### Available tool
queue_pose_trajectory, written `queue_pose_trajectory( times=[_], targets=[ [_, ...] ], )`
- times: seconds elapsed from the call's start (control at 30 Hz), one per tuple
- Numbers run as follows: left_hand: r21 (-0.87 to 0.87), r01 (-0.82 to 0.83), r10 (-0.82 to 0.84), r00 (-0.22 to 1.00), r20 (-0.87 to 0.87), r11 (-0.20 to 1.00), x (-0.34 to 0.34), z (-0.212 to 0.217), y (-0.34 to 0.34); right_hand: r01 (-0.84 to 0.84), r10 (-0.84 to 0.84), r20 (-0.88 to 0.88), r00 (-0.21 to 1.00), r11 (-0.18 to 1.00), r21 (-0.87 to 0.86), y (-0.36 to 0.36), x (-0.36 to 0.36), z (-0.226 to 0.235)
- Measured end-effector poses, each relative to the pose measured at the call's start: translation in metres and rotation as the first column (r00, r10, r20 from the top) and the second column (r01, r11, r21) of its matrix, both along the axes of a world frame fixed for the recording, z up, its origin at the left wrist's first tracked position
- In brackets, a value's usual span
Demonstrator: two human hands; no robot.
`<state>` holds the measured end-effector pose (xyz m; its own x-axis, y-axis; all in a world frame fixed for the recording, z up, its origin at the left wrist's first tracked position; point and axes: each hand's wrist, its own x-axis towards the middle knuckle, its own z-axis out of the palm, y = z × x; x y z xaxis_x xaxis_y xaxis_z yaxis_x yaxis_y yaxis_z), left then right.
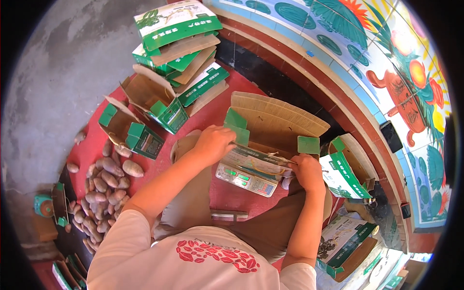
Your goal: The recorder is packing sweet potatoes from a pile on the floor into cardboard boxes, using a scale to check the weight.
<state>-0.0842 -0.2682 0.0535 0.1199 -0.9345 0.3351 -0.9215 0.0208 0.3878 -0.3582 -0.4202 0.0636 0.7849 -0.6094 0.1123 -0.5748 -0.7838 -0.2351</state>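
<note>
Box [270, 140] btwn both hands' fingers [295, 166]

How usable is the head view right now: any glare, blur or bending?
Head view: strong fisheye bending with black corners; harsh sun washes out the painted wall; both hands, left hand and right hand, on the open carton, look sharp.

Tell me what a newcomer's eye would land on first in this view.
First, the open cardboard box at the centre, sitting on a scale, with the left hand and the right hand gripping its near edge. Next, the pile of sweet potatoes on the red mat to the person's left. Last, the stack of green-and-white cartons at the top and the bright painted wall on the right.
</note>
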Motion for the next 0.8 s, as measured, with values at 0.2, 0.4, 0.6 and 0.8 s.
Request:
queue_pose_trajectory(
  times=[0.2, 0.4, 0.6, 0.8],
  targets=[
    [-0.052, 0.090, -0.092, 0.995, -0.024, 0.995, -0.002, -0.008, -0.004, 0.040, -0.041, 0.004, 0.999, 0.994, 0.104, -0.002, -0.007, 0.006],
    [-0.054, 0.106, -0.106, 0.994, 0.001, 0.993, -0.001, -0.009, -0.001, 0.049, -0.046, -0.027, 0.999, 0.987, 0.152, 0.000, -0.003, 0.010],
    [-0.175, 0.109, -0.110, 0.994, 0.004, 0.978, -0.007, -0.007, -0.002, 0.086, -0.084, -0.021, 0.996, 0.963, 0.255, 0.002, 0.001, 0.016],
    [-0.415, -0.064, 0.007, 0.990, -0.139, 0.908, -0.005, 0.011, 0.012, 0.020, -0.040, 0.067, 0.997, 0.960, 0.280, 0.006, 0.005, 0.021]
  ],
)
